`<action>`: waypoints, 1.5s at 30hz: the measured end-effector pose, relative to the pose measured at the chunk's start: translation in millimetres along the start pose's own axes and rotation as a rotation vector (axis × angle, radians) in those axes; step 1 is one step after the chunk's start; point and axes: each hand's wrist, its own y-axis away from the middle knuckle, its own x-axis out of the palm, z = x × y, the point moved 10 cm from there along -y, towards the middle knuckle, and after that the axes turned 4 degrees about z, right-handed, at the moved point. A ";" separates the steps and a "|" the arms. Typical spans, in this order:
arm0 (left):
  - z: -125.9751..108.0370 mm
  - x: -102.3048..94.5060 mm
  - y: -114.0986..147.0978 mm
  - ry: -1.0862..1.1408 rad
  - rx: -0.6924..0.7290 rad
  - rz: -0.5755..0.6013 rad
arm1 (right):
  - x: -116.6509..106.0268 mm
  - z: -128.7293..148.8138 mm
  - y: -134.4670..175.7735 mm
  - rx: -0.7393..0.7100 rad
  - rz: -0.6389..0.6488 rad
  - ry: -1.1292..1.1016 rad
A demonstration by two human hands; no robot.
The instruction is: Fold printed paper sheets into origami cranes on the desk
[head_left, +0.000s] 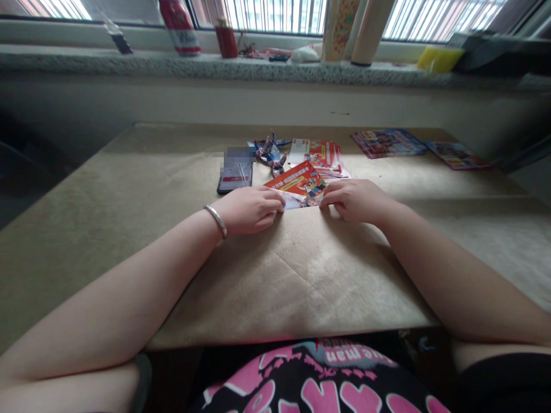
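Both hands close their fingers on the pale near side (one sheet or two, I cannot tell) of a red leaflet [298, 179], left hand [253, 210] and right hand [356, 198] at opposite ends, between the table's [288, 287] near and far edges. Booklets [390, 142] lie toward the far right corner.

We'd say a home rm., prob. lived-in: desk [297, 281] w/ creased beige cover under a window [275, 16], bars outside; stone sill [107, 64] w/ drinks can [179, 28], red container [226, 41], tall tan bottle [371, 34] & misc. bits.
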 end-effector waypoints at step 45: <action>12.3 4.4 1.2 0.044 -0.092 -0.102 | 6.2 -48.3 9.3 0.300 -0.197 -0.283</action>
